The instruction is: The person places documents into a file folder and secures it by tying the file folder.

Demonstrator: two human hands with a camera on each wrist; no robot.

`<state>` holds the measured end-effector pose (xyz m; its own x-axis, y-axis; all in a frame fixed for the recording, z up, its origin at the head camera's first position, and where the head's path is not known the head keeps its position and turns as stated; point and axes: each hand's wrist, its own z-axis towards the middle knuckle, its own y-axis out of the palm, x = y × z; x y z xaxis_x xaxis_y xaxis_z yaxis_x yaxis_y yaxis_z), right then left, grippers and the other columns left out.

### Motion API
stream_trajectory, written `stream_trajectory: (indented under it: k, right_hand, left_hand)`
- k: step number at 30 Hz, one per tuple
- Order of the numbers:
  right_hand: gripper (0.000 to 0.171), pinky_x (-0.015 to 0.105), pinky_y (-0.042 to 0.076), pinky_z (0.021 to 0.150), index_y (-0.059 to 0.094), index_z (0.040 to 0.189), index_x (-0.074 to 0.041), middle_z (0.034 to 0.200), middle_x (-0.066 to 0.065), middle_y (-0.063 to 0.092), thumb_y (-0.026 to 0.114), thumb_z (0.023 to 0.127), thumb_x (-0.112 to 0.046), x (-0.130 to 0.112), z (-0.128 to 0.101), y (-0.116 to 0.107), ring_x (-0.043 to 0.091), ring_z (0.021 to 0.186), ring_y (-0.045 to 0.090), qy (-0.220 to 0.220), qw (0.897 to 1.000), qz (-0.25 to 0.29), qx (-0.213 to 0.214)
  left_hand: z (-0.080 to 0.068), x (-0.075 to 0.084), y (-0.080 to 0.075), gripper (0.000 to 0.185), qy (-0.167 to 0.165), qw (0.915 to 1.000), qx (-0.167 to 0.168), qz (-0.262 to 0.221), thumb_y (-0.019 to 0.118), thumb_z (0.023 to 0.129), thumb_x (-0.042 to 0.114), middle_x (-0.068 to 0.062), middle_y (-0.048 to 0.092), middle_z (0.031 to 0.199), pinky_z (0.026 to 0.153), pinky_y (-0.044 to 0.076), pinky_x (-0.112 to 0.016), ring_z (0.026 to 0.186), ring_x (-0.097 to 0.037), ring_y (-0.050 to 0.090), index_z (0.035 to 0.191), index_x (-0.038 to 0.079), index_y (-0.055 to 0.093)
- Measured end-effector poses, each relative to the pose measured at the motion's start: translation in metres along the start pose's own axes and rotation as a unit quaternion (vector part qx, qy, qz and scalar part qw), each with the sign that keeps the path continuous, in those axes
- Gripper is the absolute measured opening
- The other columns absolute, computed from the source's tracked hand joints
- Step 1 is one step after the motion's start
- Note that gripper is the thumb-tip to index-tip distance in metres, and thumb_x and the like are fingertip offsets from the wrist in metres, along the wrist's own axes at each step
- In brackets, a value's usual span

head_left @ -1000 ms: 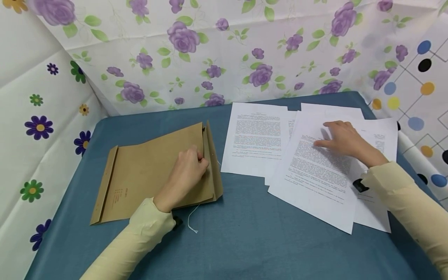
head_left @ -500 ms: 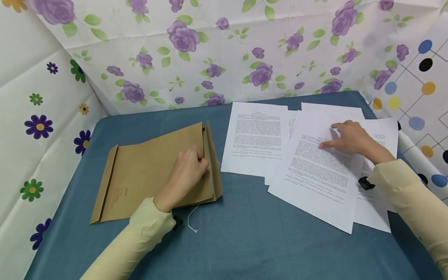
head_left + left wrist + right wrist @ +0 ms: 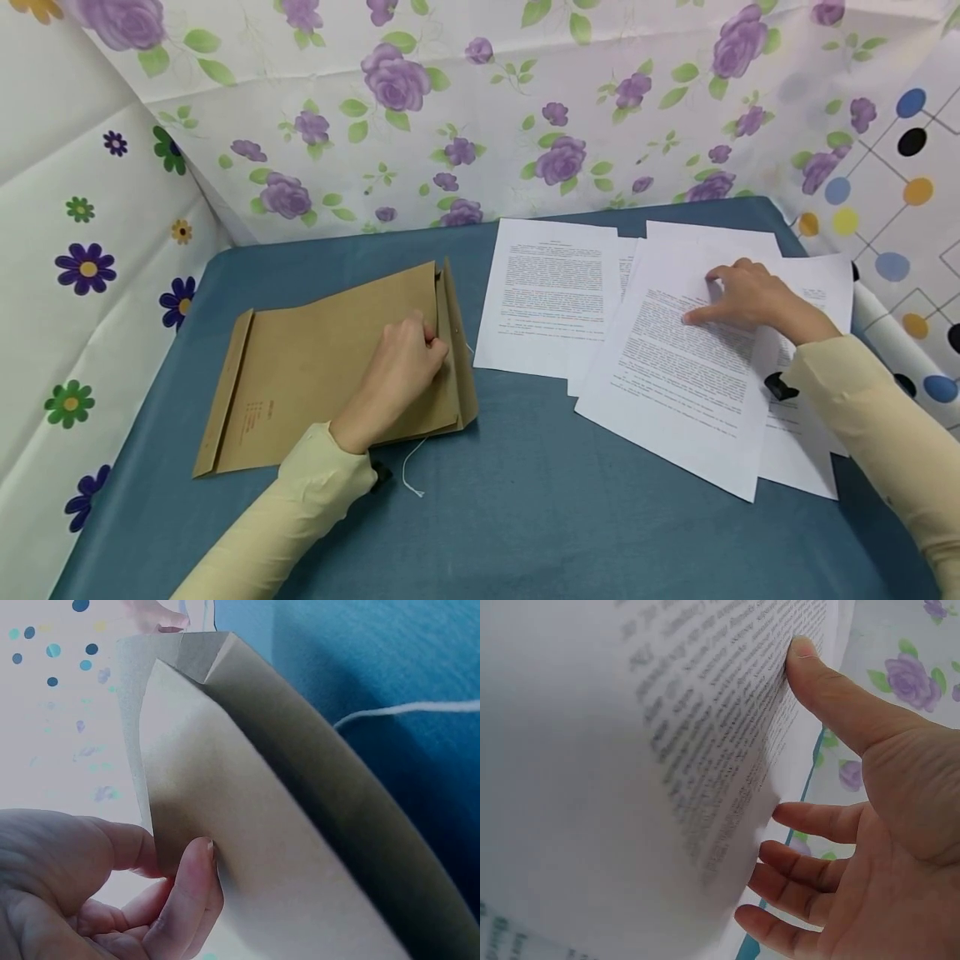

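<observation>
A brown kraft paper file envelope (image 3: 307, 358) lies on the left part of the table, its right end raised and gaping. My left hand (image 3: 397, 367) pinches the edge of its upper panel near that mouth; thumb and fingers show on the panel (image 3: 217, 787) in the left wrist view. From under the envelope trails a white string (image 3: 411, 471). Over on the right, my right hand (image 3: 750, 296) touches the top printed sheet (image 3: 675, 375) with spread fingers. In the right wrist view its thumb (image 3: 825, 686) lies on the print and the other fingertips meet the sheet's surface.
Several more printed pages lie overlapped on the blue tablecloth (image 3: 540, 500), among them a sheet (image 3: 555, 292) just right of the envelope. A floral curtain (image 3: 480, 108) stands behind the table, with patterned sheets (image 3: 892, 225) along its sides.
My right hand has shifted slightly to the right across the top sheet. The left hand and the envelope have stayed put.
</observation>
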<state>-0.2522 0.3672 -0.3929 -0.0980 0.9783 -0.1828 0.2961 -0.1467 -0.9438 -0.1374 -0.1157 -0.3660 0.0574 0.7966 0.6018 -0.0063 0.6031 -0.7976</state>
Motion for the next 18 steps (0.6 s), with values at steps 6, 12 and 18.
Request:
stream_trajectory:
  k: [6, 12, 18]
  right_hand:
    - [0.115, 0.076, 0.035, 0.095, 0.048, 0.14, 0.011, 0.131, 0.044, 0.043, 0.078, 0.07, -0.076, 0.0008, 0.0036, -0.0022, 0.06, 0.119, 0.041, 0.002, 1.0, -0.017, -0.01]
    - [0.122, 0.076, 0.034, 0.096, 0.046, 0.138, 0.015, 0.128, 0.044, 0.046, 0.079, 0.066, -0.079, 0.0005, 0.003, -0.0031, 0.062, 0.118, 0.041, 0.018, 1.0, -0.011, -0.009]
    - [0.13, 0.071, 0.042, 0.093, 0.036, 0.138, 0.022, 0.129, 0.045, 0.046, 0.08, 0.066, -0.077, -0.0005, 0.0016, -0.0038, 0.058, 0.114, 0.049, 0.024, 0.999, 0.021, -0.019]
  left_hand:
    - [-0.0002, -0.0004, 0.0006, 0.016, 0.001, 1.0, 0.001, 0.003, 0.057, 0.088, -0.003, -0.005, 0.042, 0.067, 0.052, 0.031, -0.03, 0.058, -0.019, 0.042, 0.078, 0.005, 0.049]
    - [0.0006, -0.0012, 0.0012, 0.015, 0.0, 1.0, 0.004, 0.002, 0.057, 0.088, -0.003, -0.005, 0.043, 0.067, 0.051, 0.032, -0.029, 0.057, -0.019, 0.043, 0.078, 0.005, 0.049]
    - [0.0004, -0.0006, 0.0001, 0.015, -0.002, 1.0, 0.001, 0.0, 0.056, 0.088, -0.004, -0.005, 0.042, 0.067, 0.051, 0.032, -0.03, 0.058, -0.018, 0.042, 0.078, 0.005, 0.049]
